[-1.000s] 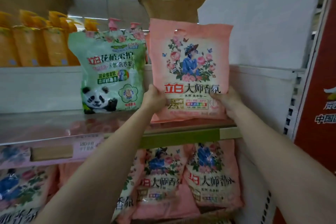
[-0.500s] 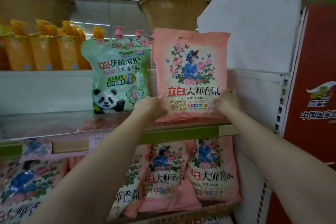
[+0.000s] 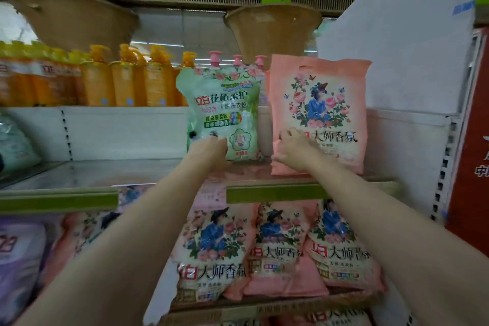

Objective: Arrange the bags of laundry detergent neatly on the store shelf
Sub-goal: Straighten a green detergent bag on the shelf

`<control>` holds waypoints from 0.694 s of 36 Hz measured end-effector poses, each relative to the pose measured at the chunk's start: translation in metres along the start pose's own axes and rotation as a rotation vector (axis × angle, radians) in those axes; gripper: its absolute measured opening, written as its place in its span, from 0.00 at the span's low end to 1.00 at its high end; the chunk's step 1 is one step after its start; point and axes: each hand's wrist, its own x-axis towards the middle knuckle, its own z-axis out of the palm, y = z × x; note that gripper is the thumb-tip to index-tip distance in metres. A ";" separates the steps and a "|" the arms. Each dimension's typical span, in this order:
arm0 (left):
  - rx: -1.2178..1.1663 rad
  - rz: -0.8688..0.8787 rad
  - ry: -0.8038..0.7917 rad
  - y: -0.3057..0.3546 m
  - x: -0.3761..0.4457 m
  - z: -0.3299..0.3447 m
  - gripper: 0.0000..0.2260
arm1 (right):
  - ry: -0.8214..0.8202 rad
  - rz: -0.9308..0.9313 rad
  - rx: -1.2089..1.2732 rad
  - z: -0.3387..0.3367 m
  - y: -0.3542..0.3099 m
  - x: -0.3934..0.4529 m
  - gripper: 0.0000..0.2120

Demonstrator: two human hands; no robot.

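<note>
on the steel shelf (image 3: 111, 172), a pink bag (image 3: 325, 103) reading "大师香氛" stands upright just right of a green bag (image 3: 225, 114) reading "花植柔护". your right hand (image 3: 293, 149) lies on the pink bag's lower left front, fingers curled; your left hand (image 3: 209, 151) touches the green bag's bottom, grasp unclear. orange pump bottles (image 3: 98, 82) line the ledge behind.
</note>
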 end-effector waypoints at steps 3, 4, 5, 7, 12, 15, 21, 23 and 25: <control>0.014 -0.049 -0.004 -0.033 -0.015 -0.002 0.17 | -0.018 -0.083 -0.004 -0.001 -0.033 0.000 0.28; 0.028 -0.067 -0.009 -0.045 -0.020 -0.003 0.19 | -0.025 -0.104 -0.012 -0.002 -0.044 0.001 0.28; 0.029 -0.082 -0.018 -0.057 -0.025 -0.006 0.21 | -0.027 -0.120 -0.010 -0.002 -0.056 0.002 0.28; 0.034 -0.117 -0.045 -0.080 -0.036 -0.011 0.24 | -0.030 -0.139 0.012 -0.003 -0.080 0.005 0.27; 0.055 -0.241 -0.067 -0.142 -0.068 -0.019 0.24 | -0.047 -0.224 0.033 -0.006 -0.140 0.013 0.26; 0.077 -0.297 -0.060 -0.177 -0.092 -0.025 0.22 | -0.048 -0.286 0.096 -0.006 -0.180 0.014 0.25; 0.066 -0.391 -0.039 -0.233 -0.135 -0.043 0.22 | -0.062 -0.387 0.157 -0.006 -0.259 0.016 0.27; 0.051 -0.407 -0.039 -0.250 -0.150 -0.047 0.22 | -0.061 -0.413 0.169 -0.006 -0.284 0.015 0.27; 0.064 -0.421 -0.032 -0.268 -0.167 -0.051 0.20 | -0.056 -0.443 0.183 -0.006 -0.309 0.012 0.27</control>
